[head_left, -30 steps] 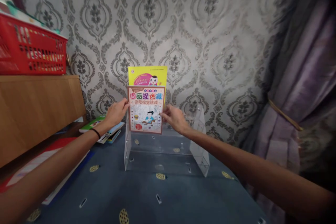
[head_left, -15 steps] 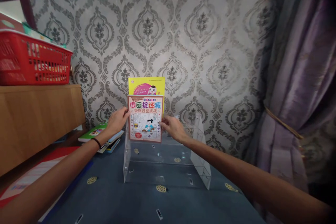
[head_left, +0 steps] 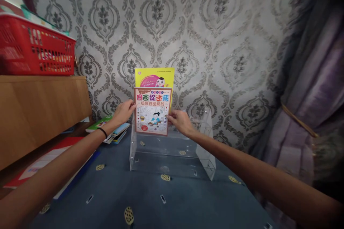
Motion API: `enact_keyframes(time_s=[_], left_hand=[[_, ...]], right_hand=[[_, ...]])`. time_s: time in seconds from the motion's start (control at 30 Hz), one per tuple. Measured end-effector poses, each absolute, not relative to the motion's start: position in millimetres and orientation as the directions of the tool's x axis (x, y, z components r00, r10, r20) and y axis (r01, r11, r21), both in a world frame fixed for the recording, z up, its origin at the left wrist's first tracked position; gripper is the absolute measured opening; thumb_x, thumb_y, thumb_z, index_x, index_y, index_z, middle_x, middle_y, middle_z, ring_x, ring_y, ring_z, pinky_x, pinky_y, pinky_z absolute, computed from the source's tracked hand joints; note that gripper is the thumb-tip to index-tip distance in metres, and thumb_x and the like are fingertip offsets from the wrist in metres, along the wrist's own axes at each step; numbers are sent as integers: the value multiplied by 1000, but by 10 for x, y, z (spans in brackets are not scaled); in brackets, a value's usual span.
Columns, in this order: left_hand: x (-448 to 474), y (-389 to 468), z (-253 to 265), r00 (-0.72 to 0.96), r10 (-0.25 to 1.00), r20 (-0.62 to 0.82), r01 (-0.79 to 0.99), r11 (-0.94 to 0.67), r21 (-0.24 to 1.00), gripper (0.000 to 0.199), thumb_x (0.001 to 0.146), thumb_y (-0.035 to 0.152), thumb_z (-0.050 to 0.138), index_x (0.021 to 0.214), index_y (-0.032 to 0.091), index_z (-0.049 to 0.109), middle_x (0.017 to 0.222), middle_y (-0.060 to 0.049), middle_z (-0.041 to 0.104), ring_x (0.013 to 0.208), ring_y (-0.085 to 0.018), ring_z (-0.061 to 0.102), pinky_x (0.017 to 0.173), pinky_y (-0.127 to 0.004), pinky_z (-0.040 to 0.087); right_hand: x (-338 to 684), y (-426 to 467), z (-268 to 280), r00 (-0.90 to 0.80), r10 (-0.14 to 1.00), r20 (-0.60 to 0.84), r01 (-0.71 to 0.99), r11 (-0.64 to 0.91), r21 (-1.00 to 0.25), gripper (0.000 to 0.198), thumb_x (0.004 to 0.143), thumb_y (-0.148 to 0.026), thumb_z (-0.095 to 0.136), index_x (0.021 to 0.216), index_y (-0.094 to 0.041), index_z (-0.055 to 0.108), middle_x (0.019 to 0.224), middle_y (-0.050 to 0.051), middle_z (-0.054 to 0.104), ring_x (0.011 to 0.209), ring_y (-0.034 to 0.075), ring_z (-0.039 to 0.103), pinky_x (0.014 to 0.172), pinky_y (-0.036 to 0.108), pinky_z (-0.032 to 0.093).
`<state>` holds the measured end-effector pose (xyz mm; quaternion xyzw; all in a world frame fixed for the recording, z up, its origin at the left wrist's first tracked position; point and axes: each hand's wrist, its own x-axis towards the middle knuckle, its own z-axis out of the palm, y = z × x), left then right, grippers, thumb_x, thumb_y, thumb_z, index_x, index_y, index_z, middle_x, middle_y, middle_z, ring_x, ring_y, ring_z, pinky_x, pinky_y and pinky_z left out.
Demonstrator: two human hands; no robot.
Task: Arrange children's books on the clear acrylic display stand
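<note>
A picture book (head_left: 152, 114) with a brown-edged cover, large coloured characters and a seated figure in blue stands upright between my hands. My left hand (head_left: 124, 111) pinches its left edge, wearing a dark band at the wrist. At the lower right edge, the fingers of my right hand (head_left: 180, 121) close on the same book. Behind it rises a taller yellow book (head_left: 150, 74), its lower part hidden. Both books are at the left side of a clear tiered acrylic rack (head_left: 172, 162). Whether the front book's bottom rests on a tier, I cannot tell.
Several stacked books (head_left: 115, 132) lie left of the rack on the dark blue patterned cloth (head_left: 145, 193). Nearer me is a red folder (head_left: 51, 157). A red basket (head_left: 53, 52) sits on a wooden cabinet (head_left: 45, 114). Purple curtains (head_left: 292, 143) hang at right; patterned wallpaper stands behind.
The camera view has shifted a little, so the rack and books appear higher and slightly to the right. Both hands keep the same grip on the picture book.
</note>
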<state>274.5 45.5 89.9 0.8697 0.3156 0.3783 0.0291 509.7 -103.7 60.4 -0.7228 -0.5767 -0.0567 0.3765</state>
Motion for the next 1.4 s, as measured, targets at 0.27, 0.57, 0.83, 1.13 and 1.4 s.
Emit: enact_keyframes(time_s=[0.27, 0.57, 0.83, 1.13, 1.4], left_hand=[[2700, 453, 942, 570, 564, 597, 469, -820, 327, 22, 90, 32, 41, 78, 20, 55, 76, -3, 64, 74, -21, 59, 71, -31, 43], [2706, 493, 909, 558, 536, 633, 435, -839, 327, 24, 88, 39, 46, 86, 18, 58, 82, -5, 67, 76, -21, 59, 70, -31, 44], [2733, 467, 924, 541, 577, 611, 400, -816, 417, 22, 87, 38, 46, 72, 21, 48, 66, 0, 54, 64, -17, 52, 59, -28, 39], [2788, 412, 919, 477, 625, 618, 429, -779, 458, 20, 86, 33, 47, 70, 22, 46, 66, 0, 58, 63, -16, 54, 58, -26, 40], [2751, 449, 898, 504, 629, 592, 431, -777, 458, 19, 87, 34, 46, 74, 21, 50, 71, -3, 62, 71, -19, 58, 65, -29, 45]], right_hand=[[5104, -1044, 587, 332, 787, 520, 878, -57, -474, 16, 87, -22, 66, 71, -19, 65, 70, 4, 76, 68, 19, 71, 61, 25, 44], [5129, -1097, 564, 322, 799, 507, 870, -38, -492, 18, 91, -29, 60, 78, -20, 69, 72, 3, 76, 70, 19, 71, 61, 25, 44], [5149, -1045, 542, 316, 777, 545, 872, -12, -489, 17, 91, -27, 57, 83, -19, 70, 71, 2, 73, 62, 17, 67, 60, 25, 43], [5188, -1001, 531, 312, 765, 563, 882, -14, -471, 15, 89, -25, 58, 80, -19, 68, 66, 1, 71, 62, 16, 63, 59, 25, 39], [5178, -960, 512, 310, 752, 582, 895, -23, -446, 13, 88, -26, 59, 83, -19, 69, 75, 3, 73, 68, 18, 63, 61, 26, 38]])
